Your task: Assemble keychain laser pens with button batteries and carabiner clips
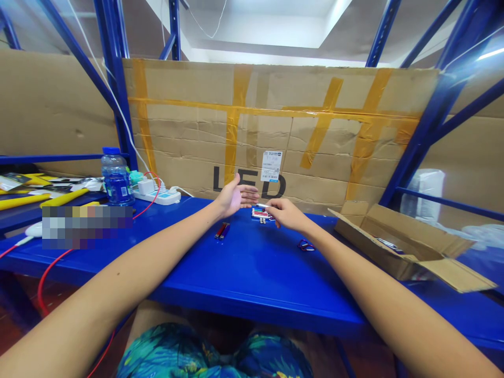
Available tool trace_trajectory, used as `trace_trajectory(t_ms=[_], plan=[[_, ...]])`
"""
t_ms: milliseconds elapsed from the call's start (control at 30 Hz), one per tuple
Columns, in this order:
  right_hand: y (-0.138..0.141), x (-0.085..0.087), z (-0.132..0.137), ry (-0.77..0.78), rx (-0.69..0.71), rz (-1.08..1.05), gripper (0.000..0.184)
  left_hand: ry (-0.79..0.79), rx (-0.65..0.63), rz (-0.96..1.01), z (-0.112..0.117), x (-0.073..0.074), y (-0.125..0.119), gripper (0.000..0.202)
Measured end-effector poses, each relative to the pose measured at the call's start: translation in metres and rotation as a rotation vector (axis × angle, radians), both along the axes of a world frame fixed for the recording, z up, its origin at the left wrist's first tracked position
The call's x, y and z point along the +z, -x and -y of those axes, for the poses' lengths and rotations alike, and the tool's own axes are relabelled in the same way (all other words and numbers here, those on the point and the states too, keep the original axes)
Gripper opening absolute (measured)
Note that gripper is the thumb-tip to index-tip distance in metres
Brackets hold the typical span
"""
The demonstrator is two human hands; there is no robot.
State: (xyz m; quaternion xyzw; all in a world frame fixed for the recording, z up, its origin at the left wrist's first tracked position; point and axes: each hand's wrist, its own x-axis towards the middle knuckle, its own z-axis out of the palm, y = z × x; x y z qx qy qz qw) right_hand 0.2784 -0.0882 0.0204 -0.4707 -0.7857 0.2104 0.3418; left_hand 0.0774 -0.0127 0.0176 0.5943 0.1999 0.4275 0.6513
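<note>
My left hand [233,198] is held over the far side of the blue table, palm turned inward, fingers stretched out and nothing in them. My right hand [286,214] pinches a slim silvery-white stick-like piece [261,205], whose tip points toward my left fingers. Just below it lies a row of small coloured sticks [260,213], green, red and white, with shiny ends. Nearer to me, a red and dark pair of small metallic tubes [222,231] rests on the table. Beside my right forearm lies a small bundle of red and blue loops [306,245].
An open cardboard box [378,249] stands on the right with shiny items inside. At left are a bottle with a blue cap [117,178], a white power strip [163,196], a red cable [49,273] and yellow-handled items [65,197]. Taped cardboard [189,136] walls the back.
</note>
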Motion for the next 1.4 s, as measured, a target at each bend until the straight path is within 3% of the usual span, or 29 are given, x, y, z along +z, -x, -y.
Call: trace_trajectory(t_ms=[500, 1067, 1200, 1300, 1400], plan=[[0.002, 0.005, 0.005, -0.037, -0.096, -0.078, 0.019, -0.002, -0.022, 0.005, 0.001, 0.001, 0.000, 0.078], [0.000, 0.005, 0.002, -0.082, -0.092, -0.038, 0.022, -0.008, -0.026, 0.004, 0.001, 0.001, 0.000, 0.077], [0.001, 0.005, 0.003, 0.041, -0.076, -0.120, 0.020, -0.037, -0.006, -0.020, 0.006, 0.002, -0.001, 0.066], [-0.001, 0.005, 0.004, 0.245, 0.010, -0.301, 0.016, -0.166, 0.047, -0.124, 0.011, 0.002, -0.005, 0.041], [-0.001, 0.006, 0.006, 0.400, 0.097, -0.455, 0.020, -0.316, 0.037, -0.260, 0.014, 0.000, -0.010, 0.038]])
